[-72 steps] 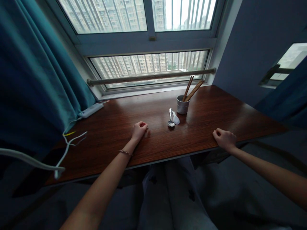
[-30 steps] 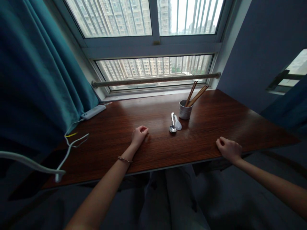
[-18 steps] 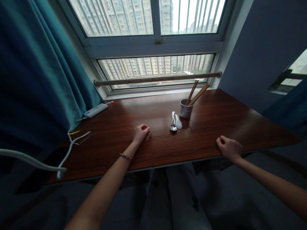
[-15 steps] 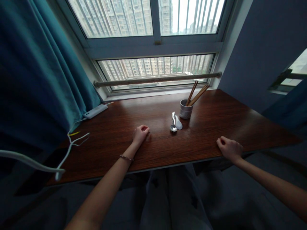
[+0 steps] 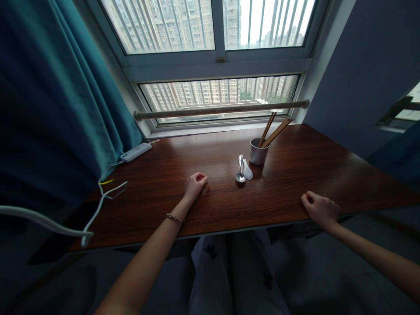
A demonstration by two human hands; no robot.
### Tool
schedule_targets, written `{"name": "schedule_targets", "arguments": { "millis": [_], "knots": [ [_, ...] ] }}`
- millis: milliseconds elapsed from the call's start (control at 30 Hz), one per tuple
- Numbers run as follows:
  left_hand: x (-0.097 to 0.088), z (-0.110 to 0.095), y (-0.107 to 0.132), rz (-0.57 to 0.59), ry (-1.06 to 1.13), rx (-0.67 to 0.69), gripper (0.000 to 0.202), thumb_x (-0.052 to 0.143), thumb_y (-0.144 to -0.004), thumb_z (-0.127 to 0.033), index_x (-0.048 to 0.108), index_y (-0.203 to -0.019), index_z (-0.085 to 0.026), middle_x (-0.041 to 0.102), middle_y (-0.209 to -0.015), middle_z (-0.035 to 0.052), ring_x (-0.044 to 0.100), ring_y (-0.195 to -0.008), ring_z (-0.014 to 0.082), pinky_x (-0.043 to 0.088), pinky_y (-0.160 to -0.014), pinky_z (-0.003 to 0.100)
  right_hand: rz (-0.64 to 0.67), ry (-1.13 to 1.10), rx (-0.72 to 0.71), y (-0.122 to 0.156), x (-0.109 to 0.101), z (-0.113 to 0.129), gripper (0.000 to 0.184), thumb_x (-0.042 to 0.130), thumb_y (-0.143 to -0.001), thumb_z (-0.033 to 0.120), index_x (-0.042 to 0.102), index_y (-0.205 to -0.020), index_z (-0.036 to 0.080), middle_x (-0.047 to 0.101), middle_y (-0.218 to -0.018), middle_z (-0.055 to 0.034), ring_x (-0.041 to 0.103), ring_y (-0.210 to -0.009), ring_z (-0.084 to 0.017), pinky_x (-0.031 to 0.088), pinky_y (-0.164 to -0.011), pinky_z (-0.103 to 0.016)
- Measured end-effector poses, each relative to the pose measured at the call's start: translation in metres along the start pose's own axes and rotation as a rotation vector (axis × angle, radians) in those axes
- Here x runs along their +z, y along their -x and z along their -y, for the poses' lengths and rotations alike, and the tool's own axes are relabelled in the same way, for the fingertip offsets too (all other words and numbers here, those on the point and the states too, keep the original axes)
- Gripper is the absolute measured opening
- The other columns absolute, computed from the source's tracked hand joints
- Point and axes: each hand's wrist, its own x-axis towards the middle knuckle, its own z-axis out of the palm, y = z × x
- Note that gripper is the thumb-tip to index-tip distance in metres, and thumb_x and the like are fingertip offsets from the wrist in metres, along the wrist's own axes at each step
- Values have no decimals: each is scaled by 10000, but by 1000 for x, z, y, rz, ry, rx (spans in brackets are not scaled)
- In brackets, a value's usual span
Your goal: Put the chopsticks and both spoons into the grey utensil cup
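My left hand (image 5: pixel 195 184) rests on the brown wooden table (image 5: pixel 157 201), its fingers curled into a loose fist with nothing visible inside. To its right, apart from it, lie shiny metal spoons (image 5: pixel 240 177) and a white spoon (image 5: pixel 248 171), side by side; how many metal ones there are I cannot tell. Just behind them stands a light grey cup (image 5: pixel 258 155) holding several wooden chopsticks (image 5: pixel 275 132) that lean to the right. Near the table's front right edge sits my right hand (image 5: pixel 320 208), also closed in a fist and touching only the tabletop.
A white power strip (image 5: pixel 136 152) lies at the back left beside the teal curtain (image 5: pixel 95 87). White cables (image 5: pixel 98 205) run over the table's left side. Behind the table is a window with a horizontal rail (image 5: pixel 223 110); a wall (image 5: pixel 354 78) rises at the right.
The whole view has shifted slightly, so everything appears a little farther right. Both hands stay in place on the table, and the spoons and cup have not moved.
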Motion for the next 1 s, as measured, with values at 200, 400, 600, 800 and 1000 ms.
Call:
{"name": "schedule_targets", "arguments": {
  "millis": [200, 400, 600, 800, 1000],
  "knots": [
    [1, 1, 0, 30, 36, 8, 189, 534, -741, -341, 586, -721, -161, 559, -636, 12, 508, -589, 148, 348, -543, 227, 37, -19, 10, -1, 0, 0, 365, 342, -790, 469, 583, -693, 213, 551, -666, -42, 312, -492, -113, 129, -499, -252],
    [-1, -2, 1, 18, 10, 7, 177, 539, -740, -340, 588, -723, -171, 564, -641, 4, 512, -589, 150, 343, -538, 231, 44, -18, 11, -1, 0, 0, 357, 344, -787, 466, 587, -702, 219, 552, -666, -45, 326, -495, -120, 132, -499, -253],
    [-1, -1, 2, 34, 11, 8, 184, 537, -739, -353, 583, -724, -176, 566, -645, 6, 512, -590, 158, 344, -538, 235, 63, -47, 9, 0, 1, 0, 346, 337, -789, 468, 559, -690, 222, 560, -682, -25, 343, -509, -119, 135, -500, -246],
    [-4, -1, 2, 69, 10, 13, 204, 523, -750, -379, 582, -733, -184, 559, -634, -2, 506, -580, 159, 341, -535, 239, 53, -57, -14, 0, 0, 0, 330, 342, -794, 449, 544, -681, 214, 569, -698, -20, 400, -531, -126, 137, -493, -248],
    [-7, -2, 5, 91, 45, 28, 204, 525, -751, -375, 575, -736, -178, 560, -639, -8, 505, -589, 158, 343, -551, 237, 72, -102, -12, -1, 3, -1, 310, 354, -796, 439, 546, -695, 217, 585, -728, -7, 465, -581, -142, 150, -492, -247]
  ]
}}
